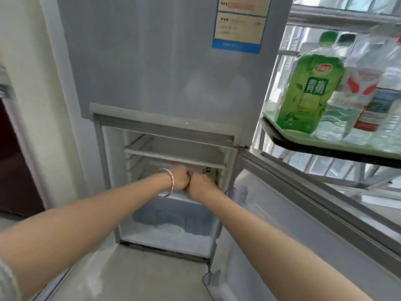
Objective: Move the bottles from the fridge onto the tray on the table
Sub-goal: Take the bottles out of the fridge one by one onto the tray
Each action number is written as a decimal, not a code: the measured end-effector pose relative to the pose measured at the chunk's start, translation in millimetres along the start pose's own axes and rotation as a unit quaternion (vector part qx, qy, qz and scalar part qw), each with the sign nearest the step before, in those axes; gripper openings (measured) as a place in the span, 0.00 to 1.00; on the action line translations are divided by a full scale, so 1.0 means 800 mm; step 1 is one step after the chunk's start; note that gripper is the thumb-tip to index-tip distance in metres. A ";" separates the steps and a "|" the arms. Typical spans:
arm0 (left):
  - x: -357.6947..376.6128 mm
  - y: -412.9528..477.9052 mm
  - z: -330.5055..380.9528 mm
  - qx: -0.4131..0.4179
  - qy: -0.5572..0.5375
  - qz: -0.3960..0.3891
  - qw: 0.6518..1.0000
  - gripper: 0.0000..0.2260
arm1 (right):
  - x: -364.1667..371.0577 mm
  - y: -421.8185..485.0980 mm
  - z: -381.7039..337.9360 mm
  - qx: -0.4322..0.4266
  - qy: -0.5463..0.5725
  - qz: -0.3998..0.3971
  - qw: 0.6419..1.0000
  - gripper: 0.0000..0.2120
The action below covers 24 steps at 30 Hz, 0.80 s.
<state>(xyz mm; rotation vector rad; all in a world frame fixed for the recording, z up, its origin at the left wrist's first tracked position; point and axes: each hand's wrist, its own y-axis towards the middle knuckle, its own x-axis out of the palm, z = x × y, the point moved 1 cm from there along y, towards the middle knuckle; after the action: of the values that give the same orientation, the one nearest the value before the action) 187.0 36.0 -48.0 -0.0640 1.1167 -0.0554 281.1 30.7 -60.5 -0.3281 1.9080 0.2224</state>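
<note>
Both my arms reach into the open lower compartment of the grey fridge. My left hand, with a bracelet on the wrist, and my right hand are side by side under the lower shelf, fingers curled. A bottle with a pale label shows just behind my right hand; the grip is hidden. On the green tray at the right stand a green tea bottle, a clear bottle with a red and white label and more clear bottles.
The fridge's lower door hangs open to the right, below the dark table edge carrying the tray. A white shelf crosses the compartment above my hands. A clear drawer sits at the bottom. A dark cabinet stands at the left.
</note>
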 end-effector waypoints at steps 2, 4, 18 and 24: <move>0.029 0.026 -0.024 -0.010 0.019 -0.031 0.999 0.14 | 0.033 0.019 0.010 0.037 -0.008 -0.027 0.999 0.14; 0.057 0.052 -0.042 -0.019 0.022 -0.048 0.998 0.15 | 0.061 0.037 0.026 0.085 -0.003 -0.026 0.996 0.17; 0.217 0.208 -0.069 -0.201 -0.525 -0.278 0.779 0.09 | 0.187 0.109 0.116 0.237 -0.013 0.048 0.970 0.41; 0.223 0.211 -0.049 -0.196 -0.548 -0.284 0.762 0.09 | 0.199 0.104 0.123 0.219 0.023 0.095 0.971 0.40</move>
<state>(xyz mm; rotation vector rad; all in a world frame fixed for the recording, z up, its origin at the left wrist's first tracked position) 231.7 189.8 -238.5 -0.7261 -0.1319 -0.2881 287.8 120.6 -244.3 0.1490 1.9736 -0.0850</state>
